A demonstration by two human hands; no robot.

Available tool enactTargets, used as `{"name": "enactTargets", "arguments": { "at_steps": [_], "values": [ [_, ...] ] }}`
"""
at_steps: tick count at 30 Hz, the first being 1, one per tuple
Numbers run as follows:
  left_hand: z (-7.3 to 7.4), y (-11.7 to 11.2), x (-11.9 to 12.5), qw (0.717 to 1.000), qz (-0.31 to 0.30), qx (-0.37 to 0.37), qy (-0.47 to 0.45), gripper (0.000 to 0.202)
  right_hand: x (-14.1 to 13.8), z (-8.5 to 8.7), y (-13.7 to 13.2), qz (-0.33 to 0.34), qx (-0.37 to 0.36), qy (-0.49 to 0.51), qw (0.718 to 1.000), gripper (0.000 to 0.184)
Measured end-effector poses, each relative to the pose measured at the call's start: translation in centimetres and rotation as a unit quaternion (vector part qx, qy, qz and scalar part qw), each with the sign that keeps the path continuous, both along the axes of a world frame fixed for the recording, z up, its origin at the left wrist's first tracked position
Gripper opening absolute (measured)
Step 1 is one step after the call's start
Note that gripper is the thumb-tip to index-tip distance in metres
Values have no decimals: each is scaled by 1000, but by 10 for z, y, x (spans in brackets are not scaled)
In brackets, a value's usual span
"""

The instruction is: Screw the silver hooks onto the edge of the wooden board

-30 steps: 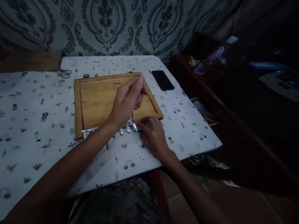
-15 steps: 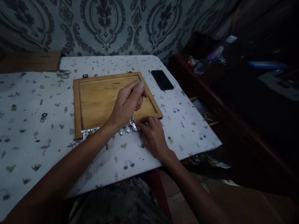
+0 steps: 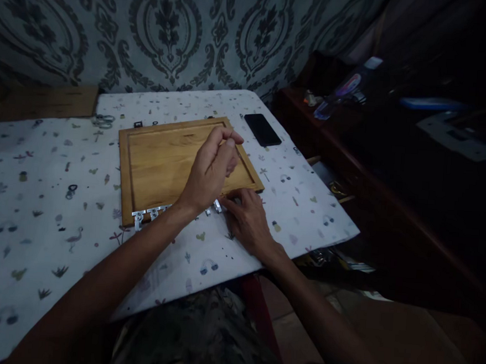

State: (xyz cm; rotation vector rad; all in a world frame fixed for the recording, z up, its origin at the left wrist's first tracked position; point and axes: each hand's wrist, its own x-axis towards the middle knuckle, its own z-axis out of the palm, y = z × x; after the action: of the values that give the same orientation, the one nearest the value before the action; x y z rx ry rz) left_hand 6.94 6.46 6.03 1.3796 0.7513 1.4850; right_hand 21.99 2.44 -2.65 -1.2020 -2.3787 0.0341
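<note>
A wooden framed panel [image 3: 161, 165] lies flat on the table, with several silver metal hinges [image 3: 153, 213] in a row along its near edge. My left hand [image 3: 210, 171] is above the panel's right half, fingers curled in and index finger partly stretched. What it holds, if anything, is hidden behind the hand. My right hand [image 3: 246, 218] rests at the near right edge of the panel. Its thumb and fingers are bent together at the rightmost hinge [image 3: 217, 206], and the fingertips are partly hidden.
A patterned white cloth [image 3: 80, 182] covers the table. A black phone [image 3: 263, 129] lies right of the panel, scissors [image 3: 103, 121] and cardboard [image 3: 49, 102] at the back left. Dark small parts [image 3: 137, 124] sit behind the panel. A plastic bottle [image 3: 345, 89] lies on the dark furniture at right.
My left hand has rolled slightly and shifted a little right, its index finger now straighter and its forearm over more of the hinges. My right hand stays almost still.
</note>
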Motion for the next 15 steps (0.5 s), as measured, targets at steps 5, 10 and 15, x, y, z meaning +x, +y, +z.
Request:
{"name": "enactTargets", "arguments": {
  "at_steps": [5,10,15],
  "values": [
    [-2,2,9,999,-25,-17,-16,16,1,-3,1,0,4,1,1000,42],
    [1,11,14,996,-84,-25,4,26,1,-5,2,-3,-1,-1,1000,45],
    [7,17,8,979,-198,-47,26,17,0,-5,2,-7,-3,0,1000,43]
  ]
}}
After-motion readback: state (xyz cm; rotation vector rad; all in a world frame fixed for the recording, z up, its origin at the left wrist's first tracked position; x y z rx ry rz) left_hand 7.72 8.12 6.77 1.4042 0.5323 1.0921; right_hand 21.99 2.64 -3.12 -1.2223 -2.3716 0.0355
